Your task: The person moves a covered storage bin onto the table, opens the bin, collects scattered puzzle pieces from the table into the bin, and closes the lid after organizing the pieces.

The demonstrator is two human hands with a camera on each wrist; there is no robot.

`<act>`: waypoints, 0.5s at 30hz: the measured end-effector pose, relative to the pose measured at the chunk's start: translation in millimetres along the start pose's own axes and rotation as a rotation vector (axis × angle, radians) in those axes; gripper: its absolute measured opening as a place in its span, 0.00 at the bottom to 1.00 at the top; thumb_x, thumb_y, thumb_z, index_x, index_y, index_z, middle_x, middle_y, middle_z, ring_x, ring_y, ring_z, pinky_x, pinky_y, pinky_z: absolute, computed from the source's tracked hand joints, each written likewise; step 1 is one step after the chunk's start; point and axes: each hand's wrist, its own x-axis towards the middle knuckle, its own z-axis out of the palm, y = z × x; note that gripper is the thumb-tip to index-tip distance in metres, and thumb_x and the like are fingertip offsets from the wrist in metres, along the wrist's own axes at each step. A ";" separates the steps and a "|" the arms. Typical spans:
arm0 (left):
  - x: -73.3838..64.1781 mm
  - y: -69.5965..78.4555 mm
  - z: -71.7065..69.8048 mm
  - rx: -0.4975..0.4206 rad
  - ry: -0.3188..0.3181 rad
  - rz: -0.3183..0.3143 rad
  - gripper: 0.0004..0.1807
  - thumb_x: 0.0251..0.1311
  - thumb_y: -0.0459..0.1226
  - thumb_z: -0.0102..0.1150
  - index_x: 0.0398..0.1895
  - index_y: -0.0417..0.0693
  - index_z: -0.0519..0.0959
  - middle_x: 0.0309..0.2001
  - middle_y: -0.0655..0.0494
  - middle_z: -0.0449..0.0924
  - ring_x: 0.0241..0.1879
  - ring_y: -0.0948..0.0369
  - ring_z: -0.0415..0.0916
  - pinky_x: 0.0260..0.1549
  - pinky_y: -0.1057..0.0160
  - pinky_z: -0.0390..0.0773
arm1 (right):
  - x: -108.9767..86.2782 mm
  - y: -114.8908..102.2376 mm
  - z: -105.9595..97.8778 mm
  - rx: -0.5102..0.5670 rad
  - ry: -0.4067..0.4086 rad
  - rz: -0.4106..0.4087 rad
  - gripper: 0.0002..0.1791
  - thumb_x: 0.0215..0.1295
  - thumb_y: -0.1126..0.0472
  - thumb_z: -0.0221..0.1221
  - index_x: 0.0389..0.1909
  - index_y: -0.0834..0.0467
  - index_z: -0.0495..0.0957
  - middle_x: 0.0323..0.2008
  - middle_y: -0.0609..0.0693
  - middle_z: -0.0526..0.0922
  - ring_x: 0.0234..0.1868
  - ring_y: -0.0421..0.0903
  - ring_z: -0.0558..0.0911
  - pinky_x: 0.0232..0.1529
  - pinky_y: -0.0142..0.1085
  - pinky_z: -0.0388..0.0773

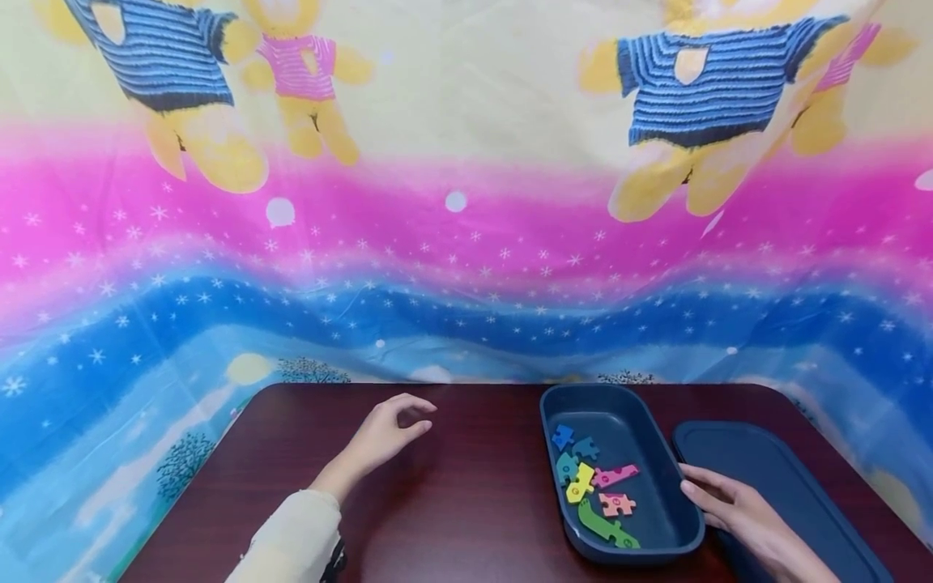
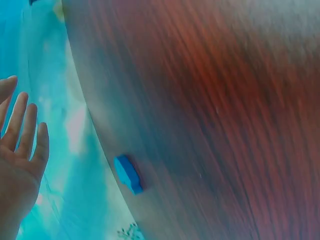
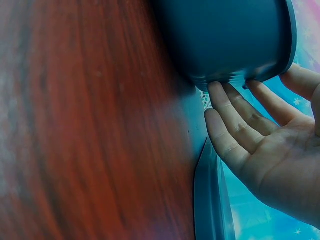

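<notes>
My left hand (image 1: 389, 429) hovers over the left half of the table, thumb and fingers loosely bent with a gap between them and nothing held. In the left wrist view a small blue piece (image 2: 127, 174) lies by the table's edge; the head view does not show it. On the right, my right hand (image 1: 739, 510) touches the outer side of a dark blue plastic box (image 1: 652, 486), with thumb (image 3: 302, 80) at the rim and fingertips against the wall. Inside the box are several number puzzle pieces, including yellow (image 1: 581, 486), pink (image 1: 615, 475) and green (image 1: 605, 525) ones.
A dark blue lid (image 1: 765, 478) lies on the table right of the box, under the right hand in the head view. The brown wooden table (image 1: 452, 486) has rounded far corners. A printed curtain (image 1: 452, 267) hangs behind it and along its sides.
</notes>
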 end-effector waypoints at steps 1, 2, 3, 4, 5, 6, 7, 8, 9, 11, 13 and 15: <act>0.3 -2.3 -2.9 -0.007 0.003 -0.008 0.13 0.60 0.33 0.67 0.48 0.49 0.84 0.46 0.53 0.83 0.46 0.53 0.81 0.48 0.47 0.77 | 0.1 -0.7 -0.2 0.000 0.003 0.000 0.43 0.76 0.42 0.49 0.74 0.73 0.51 0.69 0.76 0.58 0.61 0.64 0.74 0.52 0.48 0.78; 0.5 -5.5 -5.3 -0.007 0.007 -0.015 0.13 0.60 0.33 0.67 0.48 0.49 0.84 0.47 0.52 0.83 0.46 0.52 0.81 0.48 0.46 0.77 | 0.1 -1.3 -0.5 0.001 0.003 0.000 0.43 0.76 0.42 0.49 0.74 0.73 0.51 0.69 0.76 0.58 0.61 0.64 0.74 0.52 0.48 0.78; 0.0 -8.1 -8.0 -0.010 0.009 -0.027 0.13 0.60 0.33 0.68 0.48 0.50 0.84 0.47 0.52 0.83 0.47 0.51 0.80 0.49 0.45 0.76 | 0.0 -1.6 -0.7 0.004 0.001 0.000 0.43 0.76 0.42 0.49 0.74 0.73 0.50 0.69 0.76 0.58 0.61 0.64 0.73 0.52 0.48 0.78; -0.7 -11.4 -10.3 -0.008 0.012 -0.041 0.13 0.59 0.32 0.68 0.48 0.51 0.84 0.47 0.52 0.83 0.47 0.51 0.80 0.49 0.45 0.76 | -0.1 -1.8 -0.9 0.004 -0.002 0.000 0.43 0.76 0.42 0.49 0.74 0.73 0.50 0.68 0.76 0.58 0.61 0.64 0.73 0.52 0.48 0.78; -1.5 -14.7 -12.6 -0.009 0.012 -0.058 0.13 0.59 0.32 0.68 0.48 0.52 0.84 0.47 0.52 0.83 0.47 0.51 0.80 0.50 0.45 0.76 | -0.1 -1.9 -1.1 0.006 -0.003 0.002 0.43 0.76 0.42 0.49 0.74 0.73 0.51 0.68 0.76 0.58 0.61 0.64 0.74 0.52 0.48 0.78; -2.5 -17.9 -14.8 -0.013 0.013 -0.078 0.14 0.59 0.32 0.68 0.47 0.53 0.84 0.47 0.51 0.83 0.47 0.51 0.80 0.50 0.45 0.76 | -0.1 -1.9 -1.3 0.007 -0.004 0.004 0.43 0.76 0.42 0.49 0.74 0.73 0.51 0.68 0.76 0.59 0.61 0.64 0.74 0.52 0.48 0.78; -3.5 -21.2 -16.7 -0.014 0.015 -0.094 0.14 0.59 0.32 0.68 0.48 0.52 0.84 0.48 0.51 0.83 0.47 0.51 0.80 0.50 0.45 0.76 | -0.2 -1.6 -1.5 0.007 -0.005 0.003 0.43 0.76 0.42 0.48 0.74 0.73 0.51 0.68 0.76 0.59 0.61 0.64 0.74 0.52 0.48 0.78; -4.5 -24.3 -18.4 -0.015 0.019 -0.110 0.14 0.59 0.32 0.68 0.48 0.52 0.84 0.48 0.51 0.82 0.48 0.51 0.79 0.51 0.45 0.76 | -0.4 -1.3 -1.7 0.007 -0.007 0.002 0.43 0.76 0.42 0.48 0.74 0.73 0.51 0.68 0.76 0.59 0.61 0.64 0.75 0.52 0.48 0.78; -5.5 -27.0 -20.3 -0.020 0.023 -0.126 0.14 0.58 0.32 0.69 0.48 0.52 0.84 0.48 0.51 0.82 0.48 0.51 0.79 0.51 0.45 0.76 | -0.6 -1.0 -1.9 0.007 -0.008 0.002 0.43 0.76 0.42 0.48 0.74 0.73 0.51 0.68 0.76 0.59 0.60 0.63 0.75 0.52 0.48 0.78; -7.5 -32.7 -23.4 -0.024 0.030 -0.155 0.14 0.58 0.32 0.69 0.49 0.50 0.84 0.49 0.51 0.82 0.50 0.49 0.79 0.51 0.45 0.76 | -0.8 -0.1 -1.9 0.008 -0.009 0.000 0.43 0.77 0.43 0.48 0.74 0.73 0.51 0.68 0.76 0.60 0.60 0.63 0.75 0.52 0.48 0.78; -9.3 -37.2 -26.9 -0.010 0.034 -0.178 0.15 0.58 0.32 0.69 0.50 0.48 0.84 0.49 0.53 0.82 0.51 0.49 0.78 0.51 0.46 0.76 | -1.0 0.0 -1.8 0.007 -0.008 -0.001 0.42 0.77 0.43 0.48 0.74 0.73 0.51 0.68 0.76 0.59 0.60 0.63 0.75 0.52 0.48 0.78; -10.5 -40.6 -31.3 0.015 0.028 -0.186 0.16 0.58 0.32 0.69 0.51 0.48 0.84 0.50 0.54 0.81 0.52 0.48 0.78 0.51 0.47 0.76 | -0.6 -0.9 -1.3 0.006 -0.006 -0.001 0.42 0.77 0.43 0.48 0.74 0.73 0.50 0.68 0.76 0.59 0.60 0.63 0.75 0.52 0.48 0.78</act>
